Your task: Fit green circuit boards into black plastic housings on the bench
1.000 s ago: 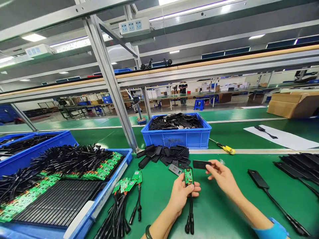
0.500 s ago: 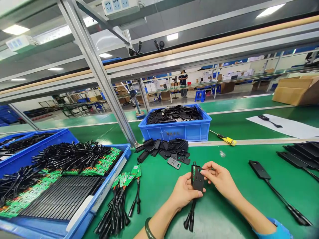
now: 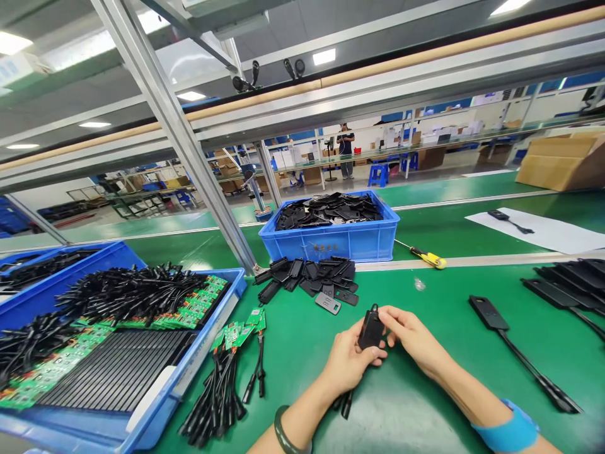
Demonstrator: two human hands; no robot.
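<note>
A small black case (image 3: pixel 371 329) is held upright over the green bench, its cable ends hanging below my left hand. My left hand (image 3: pixel 350 356) grips the case's lower part from the left. At its upper right edge, the fingers of my right hand (image 3: pixel 399 329) pinch the case. Behind them lies a pile of black casing pieces (image 3: pixel 326 277). A finished-looking black case with a cable (image 3: pixel 489 313) rests to the right. Left of my hands are green circuit boards (image 3: pixel 239 334) with black cables.
A blue bin (image 3: pixel 331 243) of black parts stands behind the pile. Another blue tray (image 3: pixel 208 343) with boards and cables is at the left. A yellow screwdriver (image 3: pixel 431 258), white paper (image 3: pixel 543 232), more cased cables (image 3: pixel 567 287) and a cardboard box (image 3: pixel 558 164) lie right. A person stands far back.
The black case has turned in my hands; the green board that showed at its side is out of sight. The cable ends have shifted left and are more hidden by my left hand.
</note>
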